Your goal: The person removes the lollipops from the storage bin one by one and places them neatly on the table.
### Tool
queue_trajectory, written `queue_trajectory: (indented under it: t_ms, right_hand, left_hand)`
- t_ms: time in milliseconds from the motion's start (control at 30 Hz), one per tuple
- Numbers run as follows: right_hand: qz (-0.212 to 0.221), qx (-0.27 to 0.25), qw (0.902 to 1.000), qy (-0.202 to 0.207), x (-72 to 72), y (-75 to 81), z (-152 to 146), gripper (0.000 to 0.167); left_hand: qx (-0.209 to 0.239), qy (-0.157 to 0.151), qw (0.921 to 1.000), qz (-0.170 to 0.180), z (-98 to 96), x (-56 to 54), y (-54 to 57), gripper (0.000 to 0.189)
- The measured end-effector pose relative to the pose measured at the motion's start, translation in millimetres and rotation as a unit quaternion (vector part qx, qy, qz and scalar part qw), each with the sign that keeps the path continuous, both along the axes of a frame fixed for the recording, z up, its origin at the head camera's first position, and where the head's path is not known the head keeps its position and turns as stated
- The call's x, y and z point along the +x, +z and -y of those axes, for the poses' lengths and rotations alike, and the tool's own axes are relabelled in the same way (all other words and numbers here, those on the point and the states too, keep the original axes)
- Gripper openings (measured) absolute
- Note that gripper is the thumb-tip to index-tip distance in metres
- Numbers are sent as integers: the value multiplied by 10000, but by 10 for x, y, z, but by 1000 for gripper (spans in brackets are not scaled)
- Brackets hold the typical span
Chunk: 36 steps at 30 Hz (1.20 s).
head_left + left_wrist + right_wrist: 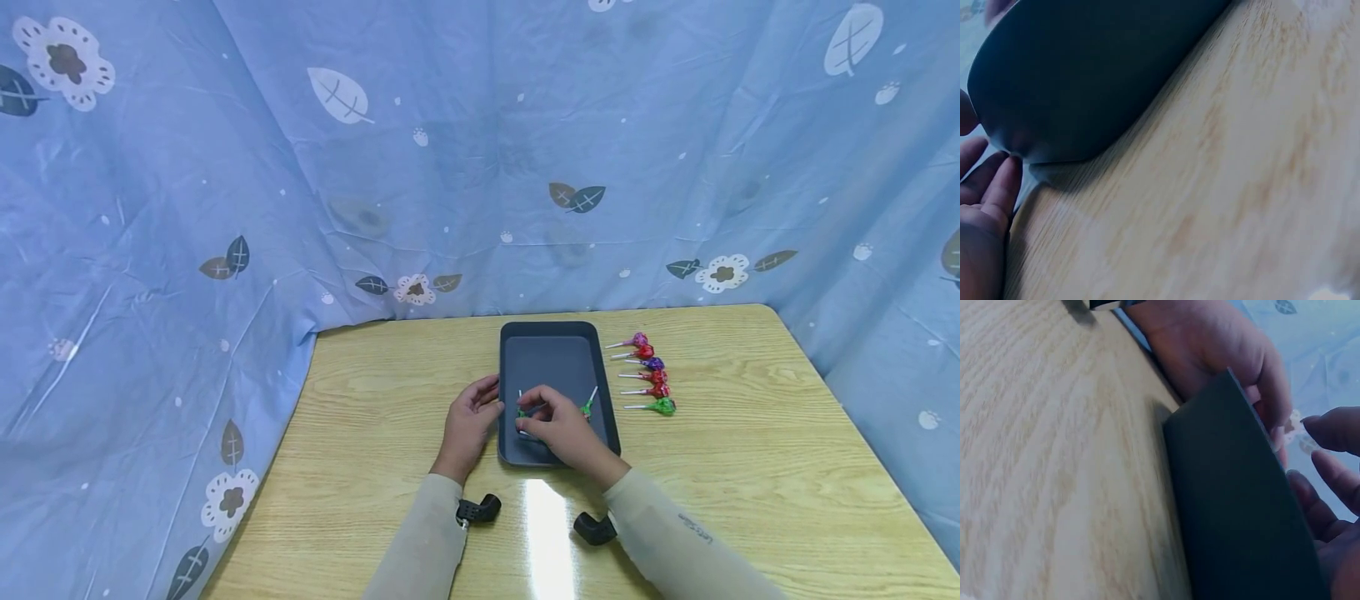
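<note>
Tray point(552, 354), dark grey and rectangular, lies on the wooden counter point(390, 392), its long axis running away from the person. In its near half, by the right wall, rests a green-wrapped lollipop point(587, 410), head toward the person, white stick slanting away and slightly right. A second green-wrapped lollipop point(520, 412) lies near the left wall, its stick pointing almost straight away, roughly along the tray's length; fingers partly cover it. Another white stick point(528, 435) shows just below the right thumb, its other parts hard to make out.

The right hand point(558, 423) reaches over the tray with bent fingers at the second lollipop; whether its grip pinches anything, I cannot tell. The left hand point(471, 421) touches the tray's left side, its grip loosely spread and fingers fairly straight.

Beside the tray, on the right, six lollipops point(657, 377) form a row: pink, red, purple, red, red, green from far to near. Their heads face right, their sticks left toward the tray, axes running nearly crosswise to it.
</note>
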State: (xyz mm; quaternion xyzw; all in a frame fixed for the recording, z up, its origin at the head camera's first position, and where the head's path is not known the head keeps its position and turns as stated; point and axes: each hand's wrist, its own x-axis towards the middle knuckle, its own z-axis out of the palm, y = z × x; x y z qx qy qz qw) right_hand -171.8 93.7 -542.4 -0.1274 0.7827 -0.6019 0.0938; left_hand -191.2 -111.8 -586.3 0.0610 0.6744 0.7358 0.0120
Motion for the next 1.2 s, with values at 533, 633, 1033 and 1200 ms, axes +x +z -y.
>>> queue_trajectory:
  t_ms: [533,633,1033,1200]
  right_hand:
    - [-218,1188,9927,-3,-26,-124,68,24]
    - [-297,1399,9897,35,-15,-111,86,23]
    - [-286,1125,9930,-221,-6,-114,76,15]
    - [-203,780,9962,-319,-15,-142,49,15]
  left_hand:
    - [100,3,9999,-26,-20,-6,7,48]
    - [78,17,10000,-50,-24,-10,10,48]
    - [74,26,10000,-45,-19,-8,-10,49]
    - [96,42,9999,-57,-25,2,2,49]
